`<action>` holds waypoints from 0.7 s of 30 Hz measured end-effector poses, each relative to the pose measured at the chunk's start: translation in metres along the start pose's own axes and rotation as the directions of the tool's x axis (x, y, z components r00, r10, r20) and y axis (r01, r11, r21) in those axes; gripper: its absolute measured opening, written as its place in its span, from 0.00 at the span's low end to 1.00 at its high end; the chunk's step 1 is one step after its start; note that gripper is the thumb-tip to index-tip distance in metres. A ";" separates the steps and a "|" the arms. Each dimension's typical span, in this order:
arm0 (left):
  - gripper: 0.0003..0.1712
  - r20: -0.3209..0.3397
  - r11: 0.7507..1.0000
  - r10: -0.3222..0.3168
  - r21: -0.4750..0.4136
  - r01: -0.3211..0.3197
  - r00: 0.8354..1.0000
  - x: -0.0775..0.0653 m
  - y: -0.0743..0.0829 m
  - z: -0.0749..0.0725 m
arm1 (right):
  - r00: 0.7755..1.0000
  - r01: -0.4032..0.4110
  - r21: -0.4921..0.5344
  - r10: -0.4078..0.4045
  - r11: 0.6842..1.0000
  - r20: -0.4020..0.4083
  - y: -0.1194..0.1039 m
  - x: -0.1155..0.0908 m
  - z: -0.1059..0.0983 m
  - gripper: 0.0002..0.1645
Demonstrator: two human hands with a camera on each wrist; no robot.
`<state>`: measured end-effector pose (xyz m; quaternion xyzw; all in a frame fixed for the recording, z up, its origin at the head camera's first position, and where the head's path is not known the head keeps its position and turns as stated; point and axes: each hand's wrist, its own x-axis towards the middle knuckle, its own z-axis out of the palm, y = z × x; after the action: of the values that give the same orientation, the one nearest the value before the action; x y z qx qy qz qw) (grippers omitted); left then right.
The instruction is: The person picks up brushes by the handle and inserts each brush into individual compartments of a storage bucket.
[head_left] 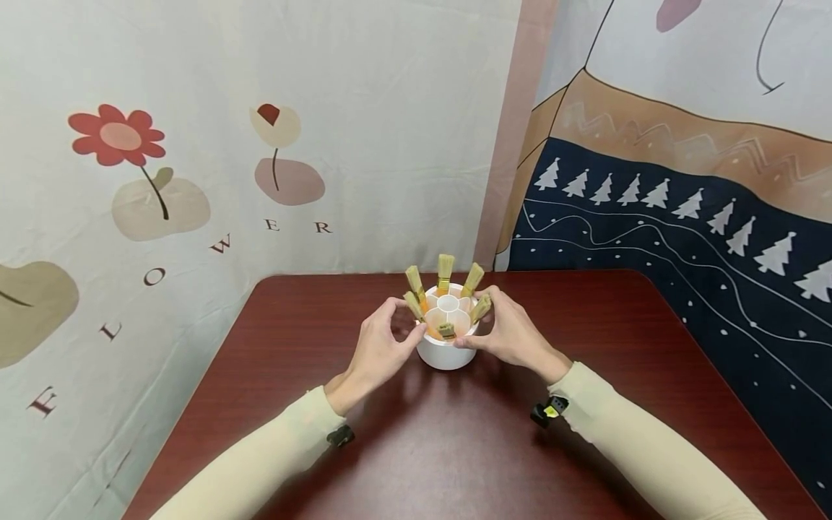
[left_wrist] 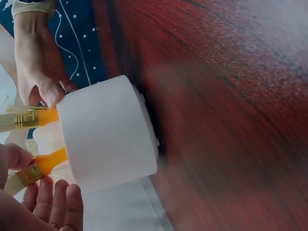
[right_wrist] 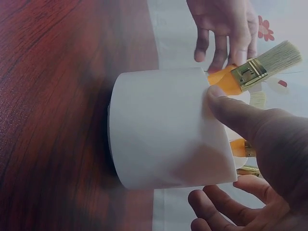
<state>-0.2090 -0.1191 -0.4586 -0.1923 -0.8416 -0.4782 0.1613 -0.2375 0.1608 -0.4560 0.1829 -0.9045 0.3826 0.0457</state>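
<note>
A white round brush holder (head_left: 447, 355) with petal-shaped compartments stands on the table. Several paintbrushes are in it, bristles up, with orange handles and brass-coloured ferrules; one paintbrush (head_left: 445, 271) rises at the back and a short-looking one (head_left: 446, 331) at the front. My left hand (head_left: 383, 339) is at the holder's left side. Its thumb and fingertips pinch a paintbrush (left_wrist: 28, 175) at the ferrule in the left wrist view. On the other side, my right hand (head_left: 513, 328) grips the holder, its thumb on the near rim and its fingers curled round the side.
The dark red wooden table (head_left: 442, 448) has rounded far corners. Behind it hangs a pale cloth (head_left: 390, 144) with printed flowers and letters; a dark blue printed cloth (head_left: 624, 238) with white trees hangs at the right. Both wrists carry small black devices (head_left: 546, 410).
</note>
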 end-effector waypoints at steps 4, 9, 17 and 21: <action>0.14 0.017 0.999 -0.012 0.045 0.011 1.000 0.000 -0.004 -0.001 | 1.000 -0.003 0.001 0.003 1.000 0.004 -0.001 -0.001 0.000 0.55; 0.14 0.019 0.998 -0.018 0.064 0.017 1.000 0.000 -0.009 -0.002 | 1.000 -0.007 0.007 0.007 1.000 0.005 -0.002 0.000 0.000 0.55; 0.14 0.057 0.996 -0.057 0.073 0.053 0.997 -0.002 -0.012 -0.004 | 1.000 -0.012 0.011 0.012 1.000 0.008 -0.004 -0.001 0.000 0.55; 0.16 0.088 0.995 -0.069 0.074 0.062 0.994 -0.004 -0.014 -0.006 | 1.000 -0.013 0.011 0.013 1.000 0.016 -0.004 -0.001 0.001 0.55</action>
<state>-0.2119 -0.1314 -0.4675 -0.1800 -0.8703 -0.4440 0.1141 -0.2346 0.1580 -0.4539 0.1803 -0.9040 0.3862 0.0350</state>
